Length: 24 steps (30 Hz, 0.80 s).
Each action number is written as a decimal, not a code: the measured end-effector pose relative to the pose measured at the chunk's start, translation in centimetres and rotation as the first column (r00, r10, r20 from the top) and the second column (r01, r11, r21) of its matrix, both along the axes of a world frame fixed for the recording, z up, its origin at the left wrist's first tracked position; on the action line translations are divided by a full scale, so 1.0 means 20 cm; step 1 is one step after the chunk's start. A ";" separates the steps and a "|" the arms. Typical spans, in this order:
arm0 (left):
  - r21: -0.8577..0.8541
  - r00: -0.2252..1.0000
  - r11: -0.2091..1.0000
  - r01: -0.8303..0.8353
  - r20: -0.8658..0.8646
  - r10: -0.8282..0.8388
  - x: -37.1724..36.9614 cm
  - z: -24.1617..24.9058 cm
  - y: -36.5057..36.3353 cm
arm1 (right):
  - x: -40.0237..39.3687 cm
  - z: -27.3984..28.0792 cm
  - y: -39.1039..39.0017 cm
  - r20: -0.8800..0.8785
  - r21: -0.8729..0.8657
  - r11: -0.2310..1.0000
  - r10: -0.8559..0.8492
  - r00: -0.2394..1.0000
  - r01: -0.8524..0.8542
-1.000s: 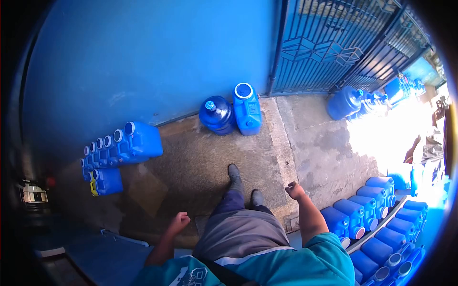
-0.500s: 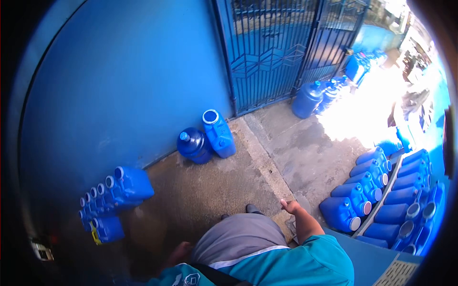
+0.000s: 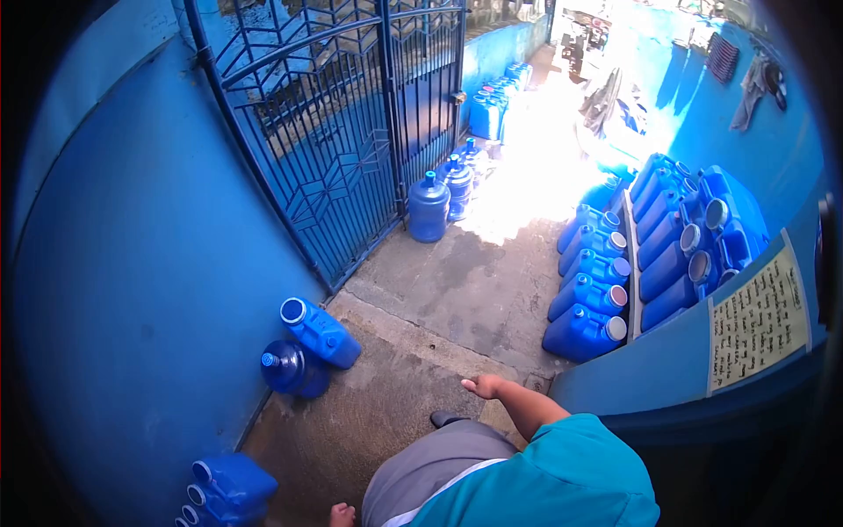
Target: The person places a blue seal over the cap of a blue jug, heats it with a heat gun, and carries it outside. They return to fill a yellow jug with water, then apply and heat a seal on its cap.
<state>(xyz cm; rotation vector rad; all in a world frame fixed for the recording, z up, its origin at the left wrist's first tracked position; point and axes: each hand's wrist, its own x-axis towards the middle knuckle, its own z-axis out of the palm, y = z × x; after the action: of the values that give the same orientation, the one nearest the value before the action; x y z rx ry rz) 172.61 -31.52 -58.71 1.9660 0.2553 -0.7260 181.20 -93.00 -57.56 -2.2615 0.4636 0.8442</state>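
Observation:
My right hand (image 3: 485,386) hangs over the concrete floor ahead of my body, with its fingers loosely stretched and nothing in it. My left hand (image 3: 342,515) shows only partly at the bottom edge, its fingers curled in and no object visible in them. Ahead to the left, a round blue water jug (image 3: 297,371) and an upright rectangular blue water container (image 3: 327,335) stand together against the wall. More rectangular containers (image 3: 235,485) sit in a row at lower left, partly cut off. Neither hand touches any of them.
A blue barred gate (image 3: 325,167) is at the left, with round jugs (image 3: 428,209) beside it. Rows of blue containers (image 3: 584,332) line the right side along a low ledge. A handwritten sign (image 3: 760,316) hangs on the near right wall. Bright sunlight hits the far floor.
My view has turned right and moved forward, so the gate and right-hand rows show more fully. The left-hand containers have shifted toward the lower left. Both hands remain without a visible object.

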 end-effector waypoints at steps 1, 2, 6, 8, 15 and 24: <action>-0.002 0.997 1.000 0.005 -0.080 -0.005 -0.02 0.00 0.01 | -0.01 0.05 0.01 0.036 -0.033 0.999 0.014 0.999 -0.013; -0.017 0.988 1.000 -0.006 -0.151 0.003 -0.04 0.00 0.01 | -0.03 0.09 0.02 0.043 -0.039 0.999 -0.007 0.999 0.009; -0.041 0.961 0.999 -0.021 -0.276 0.009 -0.05 -0.03 0.04 | -0.19 0.09 0.00 -0.033 -0.064 0.996 0.058 0.998 -0.060; -0.045 0.948 0.999 -0.030 -0.317 0.014 -0.02 -0.05 0.06 | -0.34 0.04 -0.02 -0.048 -0.101 0.995 0.013 0.999 -0.018; -0.014 0.975 1.000 -0.007 -0.224 0.004 0.32 -0.10 0.09 | -0.72 -0.11 -0.09 -0.277 -0.166 0.985 -0.006 0.961 -0.042; 0.095 0.980 0.979 0.180 -0.099 -0.170 0.42 -0.13 0.04 | -0.56 0.03 -0.01 -0.150 -0.107 0.993 -0.070 0.986 0.054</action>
<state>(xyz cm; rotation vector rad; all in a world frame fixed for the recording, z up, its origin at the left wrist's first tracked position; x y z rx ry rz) 180.98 -30.63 -61.30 2.0751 0.1786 -0.9339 170.02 -93.14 -56.93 -2.2718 0.6584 0.9878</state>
